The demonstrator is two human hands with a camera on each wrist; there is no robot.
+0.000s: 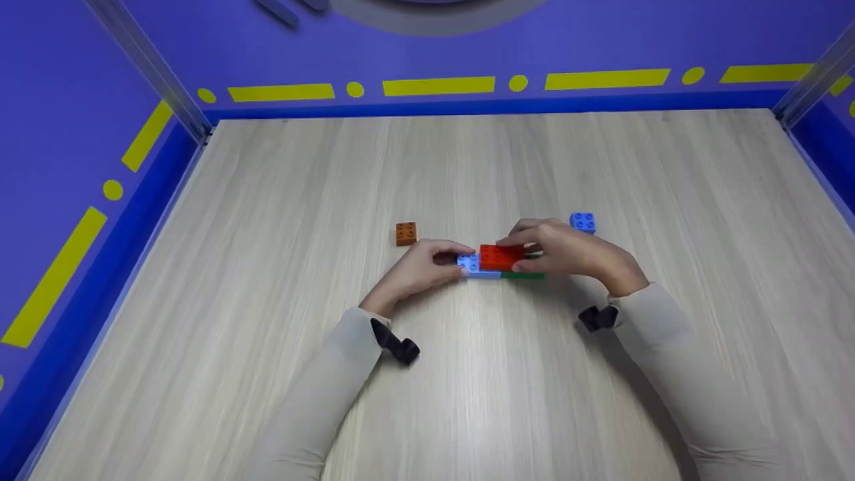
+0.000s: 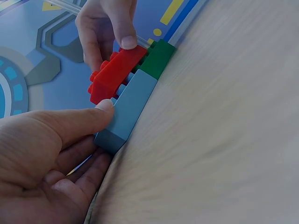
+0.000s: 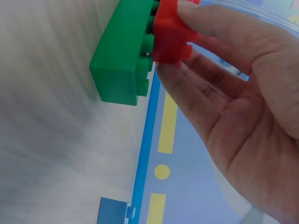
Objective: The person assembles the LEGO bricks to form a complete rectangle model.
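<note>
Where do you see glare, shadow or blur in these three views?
Head: pale sheen on the tabletop between the arms, shadow along the inner side of the right sleeve; left wrist: tabletop grain looks smeared, light blue brick crisper; right wrist: soft dark patch on the tabletop, green brick clear-edged.

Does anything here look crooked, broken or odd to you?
One thing: the red brick isn't flush on the light blue brick and green brick; studs show in the gap. The right hand holds it, so it's probably mid-placement. No visible damage.
</note>
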